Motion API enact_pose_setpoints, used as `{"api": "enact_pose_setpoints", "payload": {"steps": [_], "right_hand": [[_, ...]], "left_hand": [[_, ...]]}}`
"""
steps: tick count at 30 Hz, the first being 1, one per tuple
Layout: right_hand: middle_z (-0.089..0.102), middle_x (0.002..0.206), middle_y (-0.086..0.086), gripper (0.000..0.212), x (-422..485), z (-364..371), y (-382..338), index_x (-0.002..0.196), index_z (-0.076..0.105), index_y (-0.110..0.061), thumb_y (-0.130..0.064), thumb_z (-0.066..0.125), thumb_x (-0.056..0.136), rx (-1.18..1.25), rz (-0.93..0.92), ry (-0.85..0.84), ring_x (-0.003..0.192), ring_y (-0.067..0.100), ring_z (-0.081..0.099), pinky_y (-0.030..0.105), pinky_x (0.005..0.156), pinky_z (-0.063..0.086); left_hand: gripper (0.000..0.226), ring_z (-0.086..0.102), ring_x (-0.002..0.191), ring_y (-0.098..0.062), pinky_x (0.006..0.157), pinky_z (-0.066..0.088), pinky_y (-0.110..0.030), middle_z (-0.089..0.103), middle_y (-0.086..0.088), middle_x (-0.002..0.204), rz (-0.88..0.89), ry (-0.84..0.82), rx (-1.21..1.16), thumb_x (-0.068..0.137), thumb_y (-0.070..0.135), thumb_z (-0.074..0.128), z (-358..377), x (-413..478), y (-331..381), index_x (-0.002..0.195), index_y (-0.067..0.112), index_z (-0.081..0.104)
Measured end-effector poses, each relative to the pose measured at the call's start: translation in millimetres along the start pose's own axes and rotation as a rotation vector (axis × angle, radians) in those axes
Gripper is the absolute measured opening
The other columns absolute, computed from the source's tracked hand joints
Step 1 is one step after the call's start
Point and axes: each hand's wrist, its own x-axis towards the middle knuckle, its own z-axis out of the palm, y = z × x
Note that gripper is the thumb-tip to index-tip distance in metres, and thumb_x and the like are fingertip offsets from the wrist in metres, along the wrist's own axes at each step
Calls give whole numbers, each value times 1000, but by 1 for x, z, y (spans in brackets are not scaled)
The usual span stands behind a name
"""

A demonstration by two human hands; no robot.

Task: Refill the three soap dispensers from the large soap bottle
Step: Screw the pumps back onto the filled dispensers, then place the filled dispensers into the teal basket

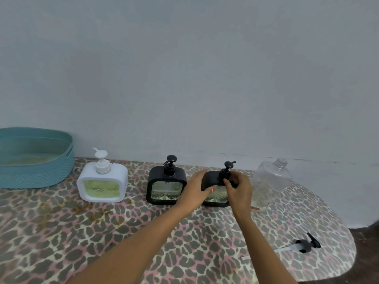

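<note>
**A:** Which one is being worked on, and where is it?

**B:** The right-hand black dispenser (212,178). It stands upright on the leopard-print counter (143,232), toward one o'clock from the person. The left hand (196,187) grips its left shoulder, fingers curled over the top. The right hand (239,189) pinches the collar under the black pump head (228,166). The fingers hide the thread, so I can't tell whether the collar is being tightened or loosened.

**A:** What could go wrong?

**B:** The body is braced on one side only, so a hard twist could skid it or tip it. If the collar is loose when that happens, the soap inside spills. A collar that goes on crooked would probably leak at the neck later.

**A:** And the neighbours?

**B:** At its nine o'clock, just beside the left wrist, stands the other black dispenser (166,185) with its pump on. A sideways shove of that forearm would knock it. Further out at nine o'clock is the white dispenser (102,184), its window green with soap.

**A:** The big one?

**B:** The large soap bottle (270,181) is at three o'clock, close behind the right hand, with its neck open. It is clear and I judge it nearly empty, so it's light. The right hand could topple it by swinging outward.

**A:** Anything else?

**B:** A loose pump (305,243) lies at five o'clock, near the counter's edge, where a brush could send it off. A teal basket (37,171) sits far out at nine o'clock.
</note>
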Motion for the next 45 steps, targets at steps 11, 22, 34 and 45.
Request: {"api": "enact_pose_setpoints", "payload": {"steps": [11,22,34,45], "right_hand": [[59,88,5,11,-60,10,-63,96,63,-1,-2,56,87,38,-113,-50,72,3,51,4,65,41],[60,91,2,13,-113,66,-132,100,62,-5,-8,55,90,107,-203,-262,80,9,53,12,71,41],[50,127,12,47,-112,149,-148,125,48,-5,-14,66,82,60,-187,-523,115,22,49,29,96,40],[50,131,8,63,-94,181,-139,135,39,-11,-10,69,80,176,-114,-669,115,19,49,26,90,42]], "left_hand": [[45,51,117,-16,101,42,-30,51,-4,129,39,116,77,87,17,58,-75,-65,-4,131,12,44],[42,52,117,-21,96,39,-24,56,-11,124,-23,284,131,85,11,60,-176,-123,-38,125,6,49],[50,45,120,-23,91,29,-20,49,-10,130,-104,429,223,81,14,66,-240,-117,-94,127,9,46],[68,47,122,-20,100,41,-32,46,-5,137,-175,122,127,77,19,71,-263,-82,-124,136,18,37]]}}
